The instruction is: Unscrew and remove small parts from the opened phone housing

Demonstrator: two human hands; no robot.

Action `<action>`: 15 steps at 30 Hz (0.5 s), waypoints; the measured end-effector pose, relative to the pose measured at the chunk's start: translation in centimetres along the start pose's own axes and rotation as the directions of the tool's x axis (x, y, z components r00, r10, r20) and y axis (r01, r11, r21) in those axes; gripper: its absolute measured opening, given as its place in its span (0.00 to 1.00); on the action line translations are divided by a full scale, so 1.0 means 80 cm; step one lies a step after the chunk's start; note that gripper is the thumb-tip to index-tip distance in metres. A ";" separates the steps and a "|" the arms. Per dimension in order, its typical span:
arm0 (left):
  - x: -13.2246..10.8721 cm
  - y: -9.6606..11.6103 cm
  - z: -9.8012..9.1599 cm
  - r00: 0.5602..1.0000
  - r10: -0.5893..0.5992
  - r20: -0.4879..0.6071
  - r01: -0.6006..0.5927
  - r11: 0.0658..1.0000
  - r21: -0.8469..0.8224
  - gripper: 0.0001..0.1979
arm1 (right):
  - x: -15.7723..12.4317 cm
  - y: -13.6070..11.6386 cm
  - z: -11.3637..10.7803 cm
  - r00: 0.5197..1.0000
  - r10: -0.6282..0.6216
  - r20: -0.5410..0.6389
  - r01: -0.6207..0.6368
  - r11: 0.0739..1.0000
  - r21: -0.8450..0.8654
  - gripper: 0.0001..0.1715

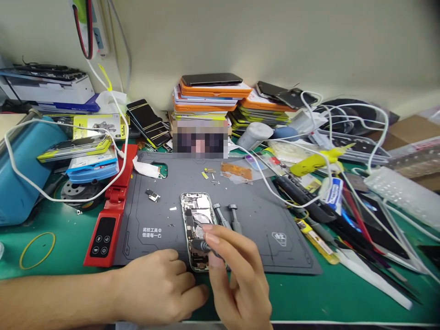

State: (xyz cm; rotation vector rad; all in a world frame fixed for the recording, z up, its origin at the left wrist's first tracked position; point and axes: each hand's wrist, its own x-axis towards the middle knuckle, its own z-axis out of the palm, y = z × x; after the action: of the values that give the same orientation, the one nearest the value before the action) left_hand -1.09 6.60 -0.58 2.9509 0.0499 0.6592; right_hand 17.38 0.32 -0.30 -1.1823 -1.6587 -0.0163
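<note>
An opened smartphone (201,213) lies on a grey repair mat (264,229), its inner parts and silver frame exposed. Above its lower half, my right hand (240,270) pinches a small grey screwdriver (200,245) between thumb and fingers. The screwdriver's tip is hidden from view. My left hand (168,284) rests as a loose fist by the phone's lower left edge; the inside of the fist is hidden. Two more grey screwdrivers (234,217) lie right of the phone. A small dark phone part (153,195) and tiny metal bits (213,175) are on the mat.
A red device with buttons (103,236) borders the mat's left side. Stacked orange boxes (213,94) stand at the back. White cables (292,204) cross over tools and phone parts on the right. A yellow rubber band (37,250) lies on the green table surface (65,247).
</note>
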 end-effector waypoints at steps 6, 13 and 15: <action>0.001 0.000 0.001 1.000 0.002 -0.023 -0.002 1.000 0.000 0.10 | -0.003 0.000 0.001 0.999 -0.027 0.021 0.027 0.999 -0.024 0.43; -0.001 0.000 0.002 1.000 0.014 0.016 -0.014 1.000 0.008 0.08 | -0.004 0.003 0.001 0.999 -0.024 0.024 0.024 1.000 0.005 0.45; -0.001 0.000 0.003 1.000 0.015 0.006 -0.015 1.000 0.010 0.07 | -0.003 0.002 0.001 1.000 -0.027 0.007 0.027 0.999 -0.017 0.45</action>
State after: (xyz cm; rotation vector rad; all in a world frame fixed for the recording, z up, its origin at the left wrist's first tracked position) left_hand -1.08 6.57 -0.83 2.9652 0.0301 0.6538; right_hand 17.47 0.27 -0.61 -1.1738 -1.6834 -0.0430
